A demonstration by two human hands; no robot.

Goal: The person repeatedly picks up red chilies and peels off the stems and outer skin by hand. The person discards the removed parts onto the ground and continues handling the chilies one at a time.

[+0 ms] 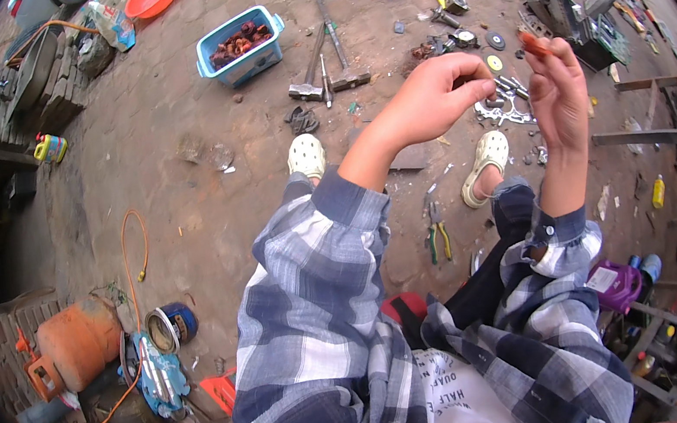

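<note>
My right hand (557,90) is raised on the right, its fingertips shut on a small orange-red piece (533,44), too blurred to name exactly. My left hand (442,94) is bent at the wrist to the left of it, thumb and fingers curled towards each other. Whether anything small sits between those fingertips is not clear. Beyond and below the hands, a silver metal gasket-like plate (505,116) lies on the ground with several metal pins (511,87). A yellow disc (494,63) and a dark disc (495,41) lie just past them.
A blue plastic bin (252,70) holds reddish-brown scrap. Two hammers (352,80) lie beside it. Pliers (437,233) lie between my feet. Machine parts (599,41) crowd the right, near a metal frame (662,137). An orange gas cylinder (83,345) lies at left with a hose (129,269).
</note>
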